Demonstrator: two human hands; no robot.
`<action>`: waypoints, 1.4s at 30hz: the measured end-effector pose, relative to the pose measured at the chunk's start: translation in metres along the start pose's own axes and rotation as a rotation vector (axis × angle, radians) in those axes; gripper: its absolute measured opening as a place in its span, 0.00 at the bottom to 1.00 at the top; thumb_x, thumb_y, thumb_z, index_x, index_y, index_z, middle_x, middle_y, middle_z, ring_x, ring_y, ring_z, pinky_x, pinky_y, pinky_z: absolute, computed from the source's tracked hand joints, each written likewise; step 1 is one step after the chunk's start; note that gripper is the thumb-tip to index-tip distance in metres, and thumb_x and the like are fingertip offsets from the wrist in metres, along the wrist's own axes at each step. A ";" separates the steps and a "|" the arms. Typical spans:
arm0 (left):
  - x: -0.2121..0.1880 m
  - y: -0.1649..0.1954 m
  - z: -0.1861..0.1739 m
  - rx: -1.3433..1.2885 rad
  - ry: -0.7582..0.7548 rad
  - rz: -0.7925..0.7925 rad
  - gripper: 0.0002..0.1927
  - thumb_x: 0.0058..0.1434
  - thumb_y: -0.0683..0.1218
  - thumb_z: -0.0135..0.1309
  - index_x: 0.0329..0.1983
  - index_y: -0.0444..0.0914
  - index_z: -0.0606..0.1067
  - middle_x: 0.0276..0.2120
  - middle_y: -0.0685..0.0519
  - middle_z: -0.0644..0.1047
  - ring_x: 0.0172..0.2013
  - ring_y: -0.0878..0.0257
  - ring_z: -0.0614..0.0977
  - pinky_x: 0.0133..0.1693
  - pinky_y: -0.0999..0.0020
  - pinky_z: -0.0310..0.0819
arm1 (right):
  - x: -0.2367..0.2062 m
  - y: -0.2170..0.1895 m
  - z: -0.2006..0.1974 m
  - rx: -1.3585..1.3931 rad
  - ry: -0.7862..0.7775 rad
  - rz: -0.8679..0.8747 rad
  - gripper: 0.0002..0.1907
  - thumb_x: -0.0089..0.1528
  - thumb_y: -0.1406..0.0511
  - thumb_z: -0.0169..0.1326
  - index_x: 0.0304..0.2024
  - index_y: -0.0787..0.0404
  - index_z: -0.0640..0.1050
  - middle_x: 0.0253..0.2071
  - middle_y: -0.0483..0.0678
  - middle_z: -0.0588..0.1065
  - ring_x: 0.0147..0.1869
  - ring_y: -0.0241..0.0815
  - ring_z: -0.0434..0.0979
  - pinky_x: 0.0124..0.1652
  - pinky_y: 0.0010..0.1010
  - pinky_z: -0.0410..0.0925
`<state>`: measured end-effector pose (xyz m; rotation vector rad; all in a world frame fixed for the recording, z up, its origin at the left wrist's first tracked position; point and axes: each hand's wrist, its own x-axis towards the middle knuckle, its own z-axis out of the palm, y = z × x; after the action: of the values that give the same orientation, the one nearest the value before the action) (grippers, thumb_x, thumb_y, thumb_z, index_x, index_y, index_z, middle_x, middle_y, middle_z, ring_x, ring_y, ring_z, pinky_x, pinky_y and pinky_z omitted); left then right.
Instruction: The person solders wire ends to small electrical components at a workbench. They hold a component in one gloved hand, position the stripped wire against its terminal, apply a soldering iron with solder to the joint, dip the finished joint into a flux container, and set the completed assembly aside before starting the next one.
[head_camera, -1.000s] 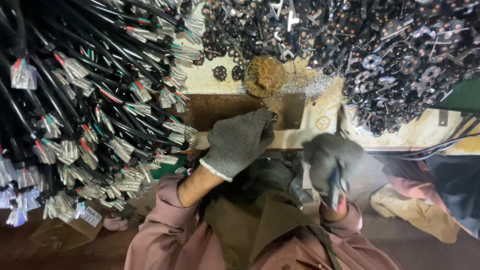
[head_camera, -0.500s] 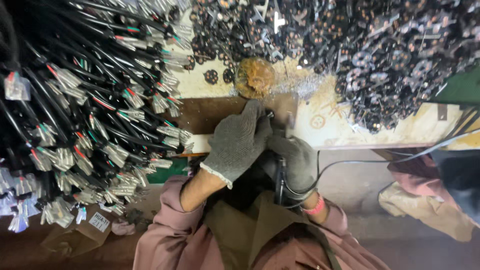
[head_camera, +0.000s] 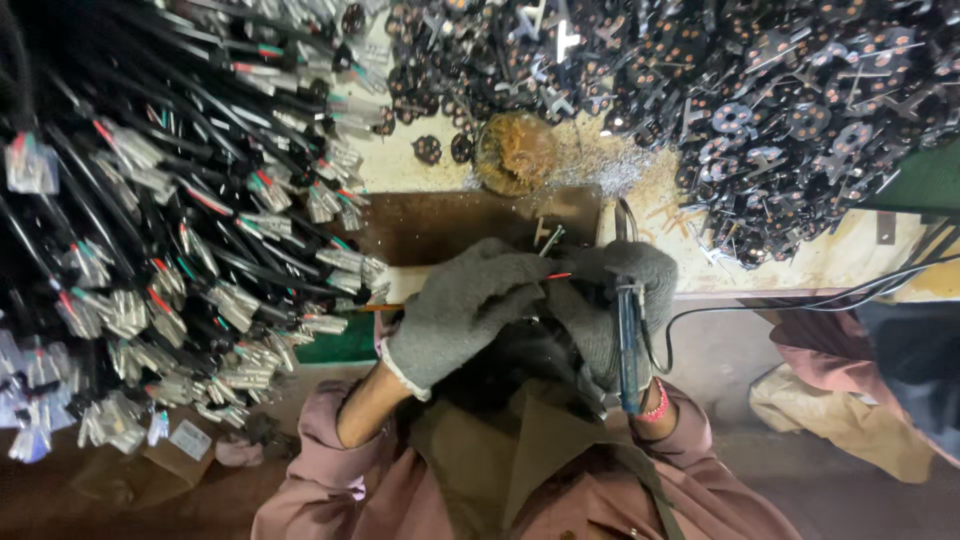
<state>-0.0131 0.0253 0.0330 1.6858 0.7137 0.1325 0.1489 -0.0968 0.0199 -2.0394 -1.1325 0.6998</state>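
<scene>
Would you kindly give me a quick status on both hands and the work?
Left hand gloved, pinching red wire. Right hand gripping blue-handled soldering iron, tip at the wire. Cable bundles crowd left, black discs piled behind.

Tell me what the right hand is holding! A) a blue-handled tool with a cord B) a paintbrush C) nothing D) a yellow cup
A: the gloved right hand grips a blue-handled tool, and a dark cord runs off from it to the right.
</scene>
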 end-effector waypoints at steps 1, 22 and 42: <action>-0.001 -0.002 0.001 -0.023 0.063 0.042 0.12 0.63 0.41 0.60 0.50 0.38 0.78 0.40 0.46 0.78 0.41 0.48 0.81 0.42 0.58 0.75 | -0.001 -0.001 0.002 0.026 0.006 0.018 0.09 0.49 0.69 0.67 0.32 0.60 0.82 0.29 0.51 0.78 0.32 0.47 0.77 0.34 0.37 0.67; 0.000 -0.010 0.008 -0.005 0.239 0.164 0.09 0.66 0.39 0.57 0.49 0.37 0.74 0.45 0.47 0.78 0.47 0.47 0.81 0.46 0.57 0.77 | 0.025 -0.012 -0.005 0.043 -0.016 -0.087 0.07 0.51 0.66 0.63 0.32 0.60 0.80 0.29 0.49 0.76 0.32 0.53 0.74 0.35 0.41 0.64; 0.034 0.012 -0.042 0.453 0.607 0.184 0.08 0.70 0.36 0.58 0.48 0.36 0.73 0.43 0.46 0.75 0.40 0.45 0.78 0.41 0.58 0.74 | -0.009 0.041 0.016 0.326 0.313 0.231 0.15 0.59 0.73 0.62 0.46 0.59 0.73 0.39 0.43 0.80 0.42 0.35 0.79 0.45 0.33 0.72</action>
<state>-0.0008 0.0782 0.0445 2.1706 1.0927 0.6755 0.1540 -0.1152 -0.0205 -1.9276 -0.5702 0.6037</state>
